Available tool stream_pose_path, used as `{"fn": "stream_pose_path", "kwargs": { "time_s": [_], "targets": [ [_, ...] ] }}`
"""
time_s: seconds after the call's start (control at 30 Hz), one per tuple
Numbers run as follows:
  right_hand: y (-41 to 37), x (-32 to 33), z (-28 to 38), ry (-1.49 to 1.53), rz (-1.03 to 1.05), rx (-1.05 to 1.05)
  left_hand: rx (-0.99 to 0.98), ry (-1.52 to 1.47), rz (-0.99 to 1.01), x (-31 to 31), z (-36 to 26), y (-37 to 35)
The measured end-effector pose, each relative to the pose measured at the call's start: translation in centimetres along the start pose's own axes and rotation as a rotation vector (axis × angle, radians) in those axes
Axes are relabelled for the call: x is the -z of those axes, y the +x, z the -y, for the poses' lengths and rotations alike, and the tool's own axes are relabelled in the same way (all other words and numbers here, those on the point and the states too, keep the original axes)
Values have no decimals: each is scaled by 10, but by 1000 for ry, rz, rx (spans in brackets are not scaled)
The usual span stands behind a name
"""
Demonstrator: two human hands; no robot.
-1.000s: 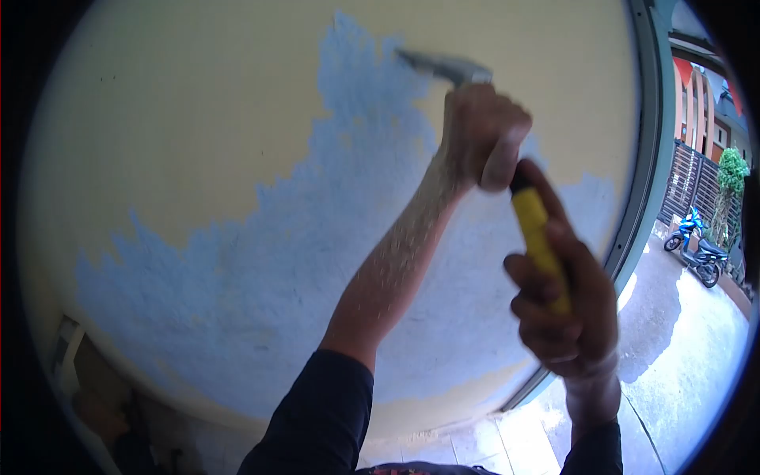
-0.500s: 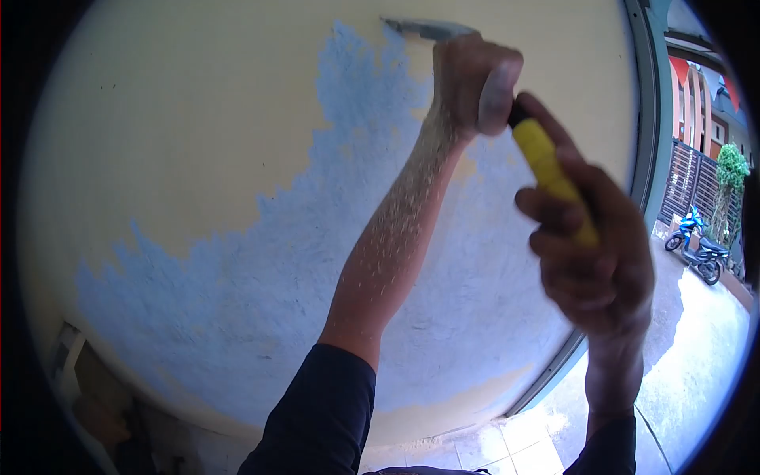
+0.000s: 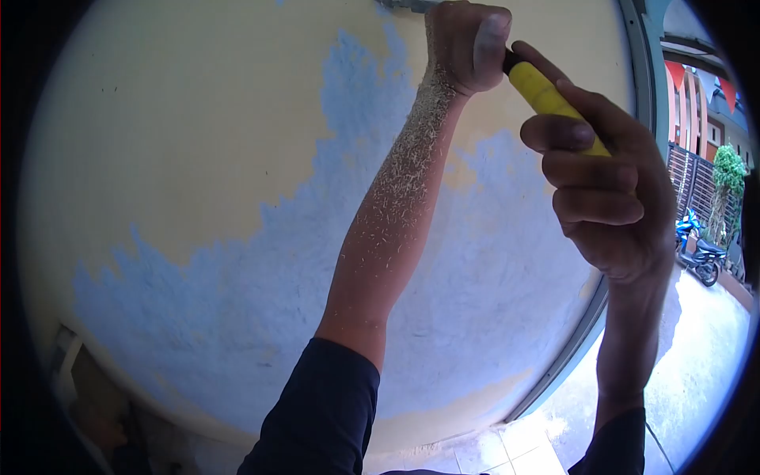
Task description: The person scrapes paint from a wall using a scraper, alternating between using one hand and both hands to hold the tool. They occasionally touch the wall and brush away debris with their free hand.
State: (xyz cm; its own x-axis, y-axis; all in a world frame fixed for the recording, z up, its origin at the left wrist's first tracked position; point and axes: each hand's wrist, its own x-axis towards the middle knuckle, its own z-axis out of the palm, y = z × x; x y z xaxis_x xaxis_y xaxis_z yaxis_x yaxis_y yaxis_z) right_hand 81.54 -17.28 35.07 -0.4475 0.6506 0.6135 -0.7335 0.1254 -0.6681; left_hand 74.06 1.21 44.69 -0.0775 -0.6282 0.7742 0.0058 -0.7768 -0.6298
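Note:
Both hands are raised on a paint scraper (image 3: pixel 545 91) with a yellow handle and a black collar. My left hand (image 3: pixel 469 46) is closed in a fist round its front end, high on the wall. Past that fist a grey blade (image 3: pixel 405 5) shows at the top edge, lying against the cream paint; part of it is out of frame. My right hand (image 3: pixel 598 158) wraps the rear of the handle, forefinger stretched along it. Pale flakes cover my left forearm (image 3: pixel 404 174). The wall (image 3: pixel 190 142) is cream above, with a ragged pale-blue scraped area (image 3: pixel 269 317) below.
A grey-green frame (image 3: pixel 643 87) borders the wall on the right. Beyond it, a blue motorbike (image 3: pixel 701 253) stands on sunlit paving near a fence (image 3: pixel 690 178) and a green shrub (image 3: pixel 730 170). Light floor tiles (image 3: pixel 483 451) lie at the wall's foot.
Both hands and the scraper have moved upward, the blade now partly past the top edge of the view. More pale flakes lie on my left forearm.

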Motion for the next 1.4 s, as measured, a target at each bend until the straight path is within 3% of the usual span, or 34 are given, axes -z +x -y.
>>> {"fn": "stream_pose_path", "kwargs": {
  "time_s": [0.1,0.17,0.23,0.27,0.33,0.37,0.4,0.43,0.47,0.5,0.63,0.67,0.77,0.8,1.03,1.1,1.13,1.17,1.23,1.27,1.33,1.37,1.4],
  "targets": [
    [-11,-2,-25,-10,-68,45,-6,-96,-11,9,-22,-10],
    [0,3,-7,-18,-78,36,-38,-97,35,5,10,4],
    [23,4,20,-2,118,-109,-423,61,-160,-6,47,19],
    [30,5,29,26,186,-136,-413,57,-146,-5,39,17],
    [12,0,24,32,106,-126,35,-126,-28,3,21,14],
    [0,-3,19,24,28,-112,-109,123,-55,-2,11,3],
    [-20,-3,3,16,-44,-70,86,-94,-60,-4,-20,-18],
    [-40,7,-11,103,-74,-126,-69,129,-36,-4,-35,-33],
    [-53,11,-30,39,-144,-60,6,36,-64,-5,-52,-48],
    [-55,11,-41,-28,-213,4,63,-37,34,5,-63,-49],
    [-19,3,-16,15,-173,-31,3,11,-6,6,-25,-16],
    [-12,-3,-10,-52,-174,-6,64,-68,24,11,-18,-3],
    [-21,-17,-26,-89,-250,8,19,-24,-78,11,-44,-16],
    [-34,-21,-39,-99,-300,13,40,-140,-83,7,-48,-33],
    [5,-4,-6,-123,-32,7,7,-74,-9,11,-7,-1],
    [-5,-4,-17,-77,-69,27,-53,-6,-86,5,-6,-5],
    [-21,-11,-30,-19,-159,23,-71,-258,0,5,-16,-31],
    [-37,-18,-43,39,-240,23,-183,-122,-84,2,-37,-38],
    [-46,-6,-50,57,-203,18,-83,-210,87,7,-47,-54],
    [-43,-4,-47,56,-210,29,-90,-208,83,6,-39,-50],
    [-23,4,-30,-15,-120,36,-266,131,-30,0,-12,-30],
    [-6,9,-21,-28,-48,37,-131,-256,31,4,3,-19],
    [1,7,-11,-33,-44,41,-136,-229,108,6,16,-6]
  ]
}}
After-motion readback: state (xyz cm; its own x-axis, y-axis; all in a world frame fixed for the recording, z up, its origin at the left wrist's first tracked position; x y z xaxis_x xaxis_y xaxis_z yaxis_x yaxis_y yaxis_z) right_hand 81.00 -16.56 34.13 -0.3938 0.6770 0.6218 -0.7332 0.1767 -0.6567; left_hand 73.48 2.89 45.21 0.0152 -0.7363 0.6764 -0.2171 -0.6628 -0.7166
